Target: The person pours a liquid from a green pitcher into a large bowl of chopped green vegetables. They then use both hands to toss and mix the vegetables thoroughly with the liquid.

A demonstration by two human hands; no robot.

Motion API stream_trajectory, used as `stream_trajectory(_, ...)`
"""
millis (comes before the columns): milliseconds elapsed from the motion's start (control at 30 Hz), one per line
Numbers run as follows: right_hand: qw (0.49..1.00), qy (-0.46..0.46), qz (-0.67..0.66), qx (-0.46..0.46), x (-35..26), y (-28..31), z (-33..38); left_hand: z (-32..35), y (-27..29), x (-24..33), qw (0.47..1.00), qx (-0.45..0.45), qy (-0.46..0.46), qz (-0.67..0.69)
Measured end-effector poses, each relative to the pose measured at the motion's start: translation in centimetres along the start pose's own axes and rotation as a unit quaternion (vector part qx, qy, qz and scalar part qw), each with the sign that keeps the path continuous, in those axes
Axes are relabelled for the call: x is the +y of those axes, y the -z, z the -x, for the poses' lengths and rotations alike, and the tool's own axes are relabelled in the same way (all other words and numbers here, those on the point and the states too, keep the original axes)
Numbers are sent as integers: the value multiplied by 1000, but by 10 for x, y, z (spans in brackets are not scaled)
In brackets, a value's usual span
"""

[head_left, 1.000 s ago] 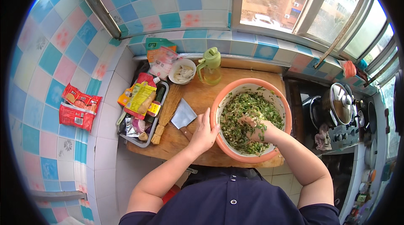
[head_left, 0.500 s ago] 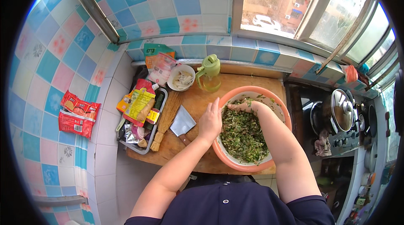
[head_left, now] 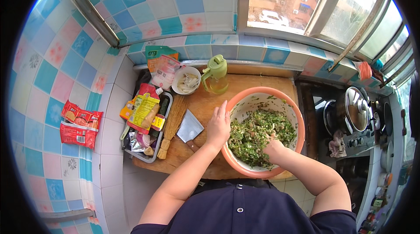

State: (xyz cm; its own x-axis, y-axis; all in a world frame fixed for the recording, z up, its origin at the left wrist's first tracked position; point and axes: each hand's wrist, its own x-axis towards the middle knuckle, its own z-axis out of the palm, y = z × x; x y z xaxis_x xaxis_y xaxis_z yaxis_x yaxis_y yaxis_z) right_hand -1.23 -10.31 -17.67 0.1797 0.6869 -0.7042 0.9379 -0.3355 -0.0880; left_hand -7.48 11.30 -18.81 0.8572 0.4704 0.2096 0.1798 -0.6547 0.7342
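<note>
A large basin (head_left: 302, 135) with an orange rim and white inside holds a chopped green filling (head_left: 249, 140) with brownish bits mixed in. Against its left rim rests my left hand (head_left: 218, 124), closed on the edge with fingers pointing away from me. Inside the basin, toward the near right, my right hand (head_left: 274, 150) presses into the filling; its fingers look curled and are partly buried. Left of the basin lies a cleaver (head_left: 190, 127), blade flat on the wooden board (head_left: 245, 81), its handle partly behind my left forearm.
A straw brush (head_left: 171, 122) lies beside a grey tray (head_left: 151, 158) of packets and vegetables. Behind stand a bowl (head_left: 187, 81) of pale pieces and a green-lidded jug (head_left: 215, 74). Red packets (head_left: 80, 124) sit far left. A lidded pot (head_left: 356, 109) is on the stove at right.
My right hand has moved from the basin's far side to its near right, dragging through the filling, which is now heaped toward the middle. My left hand stays at the rim.
</note>
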Motion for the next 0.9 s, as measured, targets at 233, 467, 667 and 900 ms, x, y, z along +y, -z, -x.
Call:
stream_trajectory(233,988,-35,23,147,16,14,-54,3,-1,-2,996,7,19,82)
stream_trajectory(467,958,-122,-198,166,6,5,-26,72,10,-6,969,-44,42,239)
stream_trajectory(667,868,-109,-350,336,-34,23,33,5,35,-11,994,-43,-90,-38)
stream_trajectory(900,510,-324,-719,343,39,4,-12,-18,5,2,995,-64,-70,-7)
